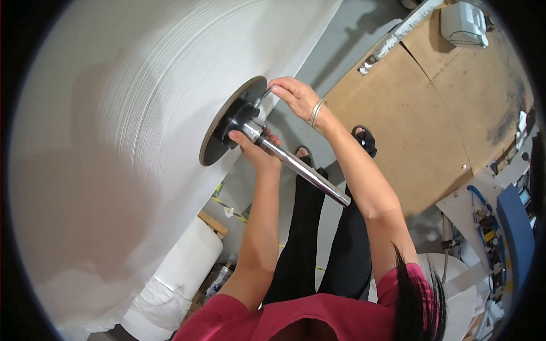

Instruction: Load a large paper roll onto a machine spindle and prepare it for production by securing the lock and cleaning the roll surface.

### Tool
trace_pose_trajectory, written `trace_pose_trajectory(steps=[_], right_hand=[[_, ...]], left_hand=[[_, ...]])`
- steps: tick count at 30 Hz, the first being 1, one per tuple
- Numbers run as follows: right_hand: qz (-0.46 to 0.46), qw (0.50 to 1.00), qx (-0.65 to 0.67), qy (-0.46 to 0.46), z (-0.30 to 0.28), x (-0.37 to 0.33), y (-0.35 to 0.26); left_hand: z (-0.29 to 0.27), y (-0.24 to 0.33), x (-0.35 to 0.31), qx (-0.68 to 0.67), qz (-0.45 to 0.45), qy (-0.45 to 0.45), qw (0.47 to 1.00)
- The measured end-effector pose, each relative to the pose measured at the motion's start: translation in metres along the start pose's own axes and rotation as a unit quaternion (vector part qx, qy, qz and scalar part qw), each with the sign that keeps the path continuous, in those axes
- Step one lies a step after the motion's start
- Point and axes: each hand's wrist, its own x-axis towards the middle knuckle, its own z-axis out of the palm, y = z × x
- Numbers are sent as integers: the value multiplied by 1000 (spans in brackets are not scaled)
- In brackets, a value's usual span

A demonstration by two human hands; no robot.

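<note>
Black round disc, silver metal shaft; any lettering unreadable.
Left hand: fingers curled round shaft base. Right hand: fingers pinching slim grey metal tool.

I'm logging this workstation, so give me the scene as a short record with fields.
Left hand: around the base of the metal shaft, beside the black hub
Right hand: pinching a thin metal tool at the hub
Disc: round, dark, between the hub and the large white roll
Upper right: brown sheet with a pale jug on it
</note>
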Motion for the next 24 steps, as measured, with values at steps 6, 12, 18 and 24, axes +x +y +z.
trace_pose_trajectory(steps=[6,12,18,24], right_hand=[[18,985,118,-121,3,17,24],[87,975,-103,-174,10,24,-13],[462,872,16,-162,3,56,-61],[99,989,-80,-76,-16,31,-30]], left_hand=[[3,1,-2,21,8,21,1000],[-2,2,1,-18,-7,45,999],[0,-2,-1,-18,16,32,999],[-4,0,6,-33,9,17,999]])
